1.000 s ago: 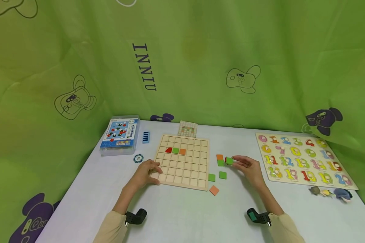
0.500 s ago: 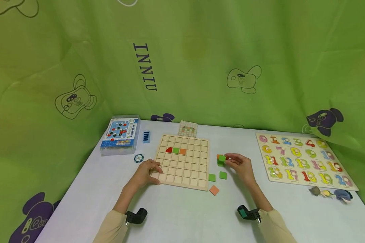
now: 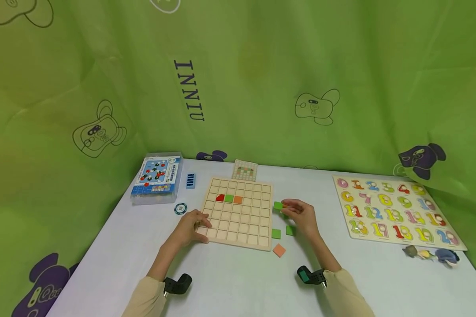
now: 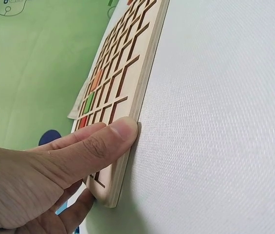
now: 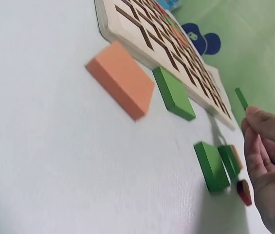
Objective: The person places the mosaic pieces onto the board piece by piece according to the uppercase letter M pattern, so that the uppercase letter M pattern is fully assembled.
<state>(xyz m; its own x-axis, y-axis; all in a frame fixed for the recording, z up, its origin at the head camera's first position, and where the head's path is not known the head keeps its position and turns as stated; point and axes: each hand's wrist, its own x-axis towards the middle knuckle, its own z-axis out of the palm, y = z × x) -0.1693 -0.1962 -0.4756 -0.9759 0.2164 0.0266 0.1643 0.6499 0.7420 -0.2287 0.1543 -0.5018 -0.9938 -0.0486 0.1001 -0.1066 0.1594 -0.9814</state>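
A wooden grid board (image 3: 238,211) lies mid-table with a red, a green and an orange tile (image 3: 228,198) set in its third row. My left hand (image 3: 193,225) rests on the board's near left corner (image 4: 109,195), thumb pressed along its edge. My right hand (image 3: 299,215) pinches a green square tile (image 3: 278,205) just right of the board, raised off the table; the tile's thin edge (image 5: 241,98) shows above my fingertips. Loose on the table below it lie green tiles (image 5: 174,93), an orange tile (image 5: 121,79) and a small red piece (image 5: 244,191).
A number puzzle board (image 3: 394,212) lies at the right with small animal figures (image 3: 430,253) near it. A blue boxed kit (image 3: 157,177), a blue counter strip (image 3: 190,180), a round token (image 3: 180,208) and a pattern card (image 3: 245,170) sit at the back left. Green cloth walls surround the table.
My right hand has carried the green tile leftward from the loose pile toward the board's right edge. The left hand has stayed on the board's corner.
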